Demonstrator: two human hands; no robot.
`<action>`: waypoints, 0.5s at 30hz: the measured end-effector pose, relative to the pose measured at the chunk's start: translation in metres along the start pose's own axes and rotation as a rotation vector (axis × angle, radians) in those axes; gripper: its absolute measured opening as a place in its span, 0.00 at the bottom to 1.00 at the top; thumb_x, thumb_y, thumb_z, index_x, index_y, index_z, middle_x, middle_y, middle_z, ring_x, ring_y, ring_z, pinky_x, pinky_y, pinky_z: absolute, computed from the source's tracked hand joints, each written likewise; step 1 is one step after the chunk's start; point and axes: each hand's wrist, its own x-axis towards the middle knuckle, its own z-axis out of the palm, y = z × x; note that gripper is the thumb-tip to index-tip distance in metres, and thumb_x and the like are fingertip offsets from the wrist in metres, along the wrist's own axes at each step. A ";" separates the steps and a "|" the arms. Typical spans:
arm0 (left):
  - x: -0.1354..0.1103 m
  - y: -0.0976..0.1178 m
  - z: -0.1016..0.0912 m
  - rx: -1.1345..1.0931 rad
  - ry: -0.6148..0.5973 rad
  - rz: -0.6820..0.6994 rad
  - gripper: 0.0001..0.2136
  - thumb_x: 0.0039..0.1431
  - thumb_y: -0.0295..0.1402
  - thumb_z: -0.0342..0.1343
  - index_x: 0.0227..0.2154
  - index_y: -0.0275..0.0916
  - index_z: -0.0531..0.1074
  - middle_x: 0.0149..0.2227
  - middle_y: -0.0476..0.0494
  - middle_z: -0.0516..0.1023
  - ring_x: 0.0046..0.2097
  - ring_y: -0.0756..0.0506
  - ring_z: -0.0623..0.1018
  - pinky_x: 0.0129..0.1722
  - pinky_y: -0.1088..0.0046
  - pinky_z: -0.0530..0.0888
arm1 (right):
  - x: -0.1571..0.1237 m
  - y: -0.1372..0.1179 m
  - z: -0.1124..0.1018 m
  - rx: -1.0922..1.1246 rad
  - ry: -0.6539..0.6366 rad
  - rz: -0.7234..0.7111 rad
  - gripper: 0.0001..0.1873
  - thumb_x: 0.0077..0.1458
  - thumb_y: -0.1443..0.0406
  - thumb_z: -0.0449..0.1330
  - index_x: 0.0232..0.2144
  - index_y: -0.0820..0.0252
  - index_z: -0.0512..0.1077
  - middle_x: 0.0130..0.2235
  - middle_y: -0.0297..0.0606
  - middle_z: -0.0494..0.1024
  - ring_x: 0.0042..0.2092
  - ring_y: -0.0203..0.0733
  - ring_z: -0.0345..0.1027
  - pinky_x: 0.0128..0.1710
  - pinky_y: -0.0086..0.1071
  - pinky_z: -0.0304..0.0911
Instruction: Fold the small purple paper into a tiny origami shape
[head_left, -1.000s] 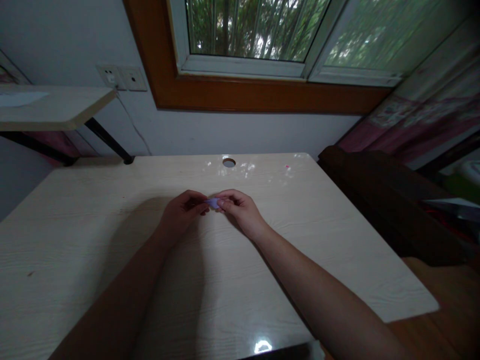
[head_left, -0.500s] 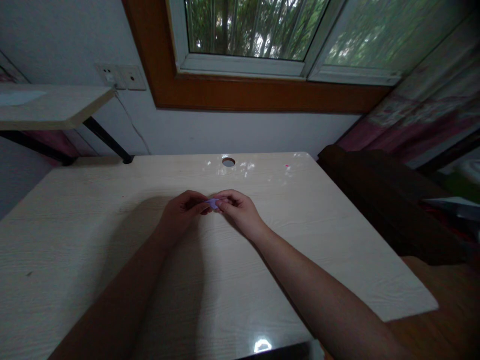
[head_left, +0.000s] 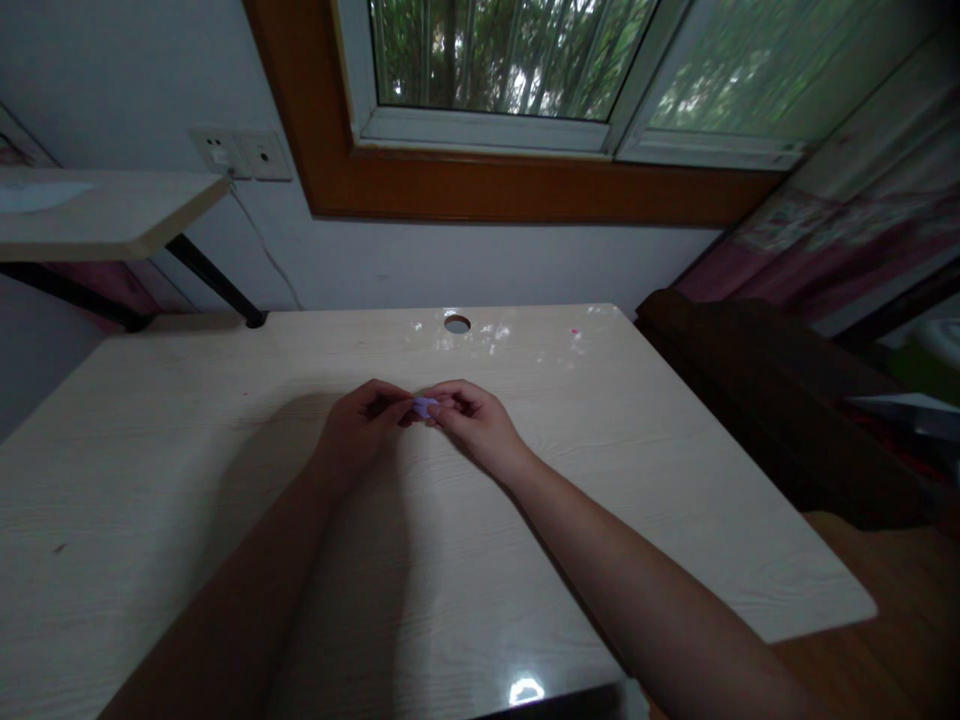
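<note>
A small pale purple piece [head_left: 422,406], perhaps folded paper, is pinched between both my hands just above the light wooden desk [head_left: 187,470]. My left hand [head_left: 360,425] grips its left end with curled fingers. My right hand [head_left: 472,420] grips its right end, fingertips pressed against it. The two hands meet near the desk's middle, and most of the piece is hidden by my fingers.
A round cable hole [head_left: 457,323] lies at the desk's far edge. A raised shelf [head_left: 105,210] stands at the left, wall sockets [head_left: 240,153] behind it. A dark wooden chair or bench [head_left: 765,390] sits right of the desk, under a window [head_left: 510,60].
My fingers have shifted slightly on the purple piece, so less of it shows now. Both hands stay in the same place.
</note>
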 end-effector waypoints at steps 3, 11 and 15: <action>0.000 -0.002 0.000 0.019 -0.013 0.006 0.09 0.56 0.39 0.62 0.33 0.38 0.75 0.29 0.46 0.81 0.33 0.46 0.81 0.37 0.69 0.78 | 0.000 0.000 0.000 -0.042 0.000 -0.010 0.15 0.52 0.57 0.68 0.39 0.58 0.76 0.31 0.35 0.78 0.33 0.36 0.70 0.36 0.31 0.65; 0.000 -0.003 0.000 0.044 -0.010 0.021 0.09 0.56 0.38 0.62 0.32 0.38 0.73 0.29 0.46 0.81 0.32 0.46 0.81 0.37 0.69 0.78 | 0.001 0.002 -0.001 -0.086 -0.001 -0.015 0.13 0.52 0.57 0.67 0.36 0.59 0.74 0.28 0.33 0.75 0.29 0.33 0.67 0.31 0.28 0.60; 0.001 -0.006 0.000 0.023 -0.002 0.040 0.09 0.57 0.39 0.61 0.33 0.38 0.72 0.28 0.48 0.79 0.32 0.47 0.80 0.35 0.70 0.77 | 0.001 0.003 -0.001 -0.088 0.002 0.008 0.13 0.52 0.58 0.67 0.35 0.59 0.74 0.29 0.34 0.77 0.30 0.34 0.68 0.32 0.29 0.62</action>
